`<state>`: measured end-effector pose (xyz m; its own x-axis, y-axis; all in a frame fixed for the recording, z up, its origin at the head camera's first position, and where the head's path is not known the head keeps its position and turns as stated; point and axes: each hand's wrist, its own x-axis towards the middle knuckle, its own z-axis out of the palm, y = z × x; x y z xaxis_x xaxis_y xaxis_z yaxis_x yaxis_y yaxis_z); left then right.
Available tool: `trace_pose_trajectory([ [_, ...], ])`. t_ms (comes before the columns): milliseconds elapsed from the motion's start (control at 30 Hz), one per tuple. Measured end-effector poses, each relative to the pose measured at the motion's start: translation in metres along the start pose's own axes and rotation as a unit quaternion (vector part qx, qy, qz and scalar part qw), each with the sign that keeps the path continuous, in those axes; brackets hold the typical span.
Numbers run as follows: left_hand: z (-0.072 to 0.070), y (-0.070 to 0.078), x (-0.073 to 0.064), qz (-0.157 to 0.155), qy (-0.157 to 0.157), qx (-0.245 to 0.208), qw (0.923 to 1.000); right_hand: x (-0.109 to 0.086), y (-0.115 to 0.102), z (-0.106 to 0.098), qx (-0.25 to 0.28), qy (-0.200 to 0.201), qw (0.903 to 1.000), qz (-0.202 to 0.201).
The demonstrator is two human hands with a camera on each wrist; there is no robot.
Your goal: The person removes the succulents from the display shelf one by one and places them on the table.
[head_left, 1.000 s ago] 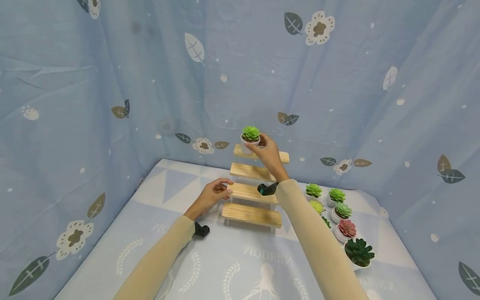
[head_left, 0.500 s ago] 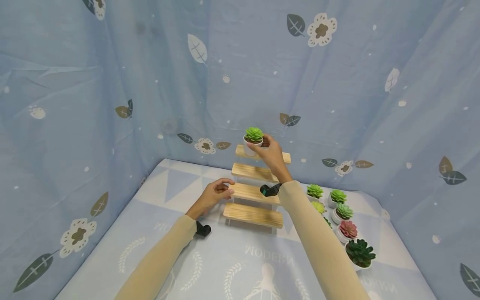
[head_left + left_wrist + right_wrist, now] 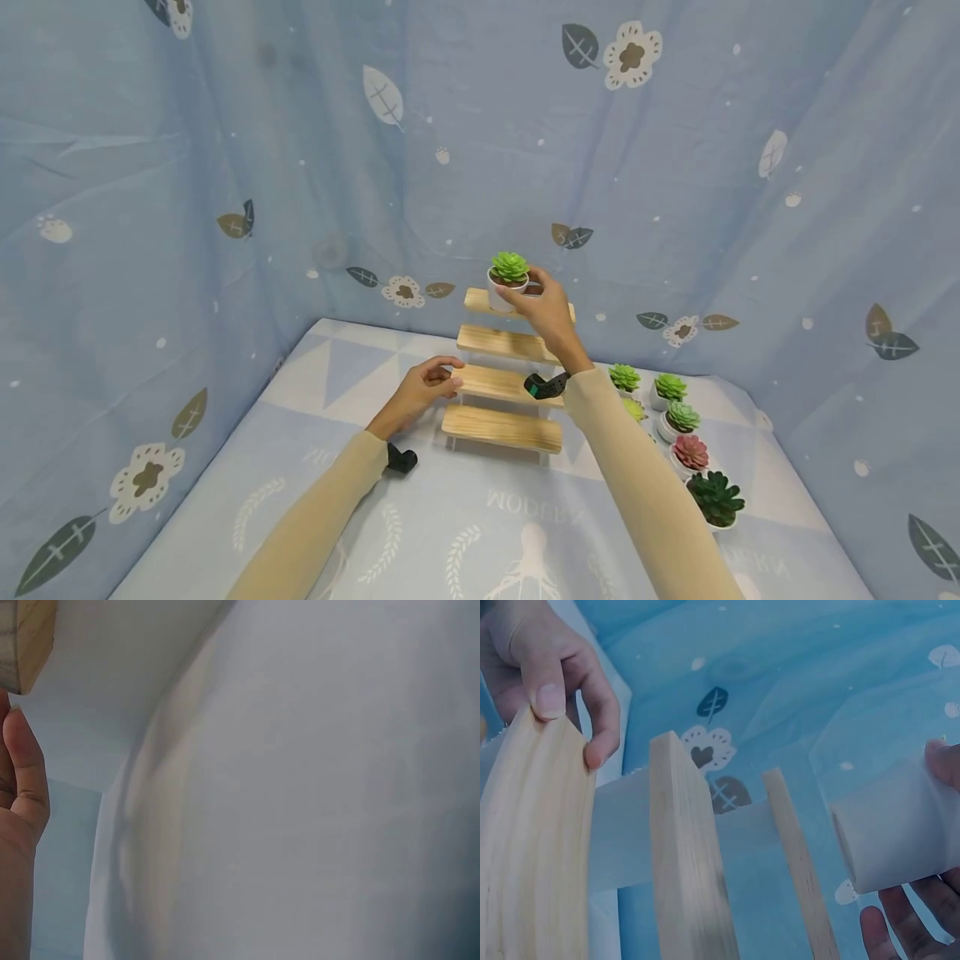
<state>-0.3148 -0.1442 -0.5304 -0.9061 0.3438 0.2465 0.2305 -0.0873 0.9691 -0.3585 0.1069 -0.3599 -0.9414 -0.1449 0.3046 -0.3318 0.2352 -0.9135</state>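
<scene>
My right hand (image 3: 551,312) grips a small potted succulent (image 3: 509,268) with bright green leaves, holding it upright by its white pot. In the right wrist view a gap shows between the pot (image 3: 896,832) and the top board (image 3: 802,862). Below it stands a four-step wooden shelf stand (image 3: 502,427) with light boards and pale side supports. My left hand (image 3: 415,395) pinches the left end of its second board from the bottom. The right wrist view shows that thumb and finger (image 3: 600,712) on the board's two edges.
Several potted succulents stand right of the stand, among them a red one (image 3: 690,454), a dark green one (image 3: 716,498) and a pale green one (image 3: 681,417). My right sleeve (image 3: 637,467) partly covers the group. A blue patterned curtain (image 3: 480,150) hangs close behind the stand.
My right hand has shifted the potted succulent slightly to the right along the top board. The left hand keeps its place on the stand. The head view has moved a little.
</scene>
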Motion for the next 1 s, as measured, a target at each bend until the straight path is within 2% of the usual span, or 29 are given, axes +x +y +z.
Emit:
trace_pose_trajectory([
  [500, -0.001, -0.001, 0.001, 0.003, -0.003, -0.001, 1.0, -0.022, 0.003, -0.026, -0.029, 0.007, 0.9995, -0.007],
  [800, 0.002, 0.002, 0.003, -0.005, 0.003, 0.001, 1.0, -0.036, 0.0, -0.038, -0.021, 0.004, 0.9992, -0.034],
  [1000, 0.002, 0.0, 0.002, 0.0, 0.003, 0.006, 1.0, -0.047, -0.001, -0.045, -0.028, 0.005, 0.9993, -0.025],
])
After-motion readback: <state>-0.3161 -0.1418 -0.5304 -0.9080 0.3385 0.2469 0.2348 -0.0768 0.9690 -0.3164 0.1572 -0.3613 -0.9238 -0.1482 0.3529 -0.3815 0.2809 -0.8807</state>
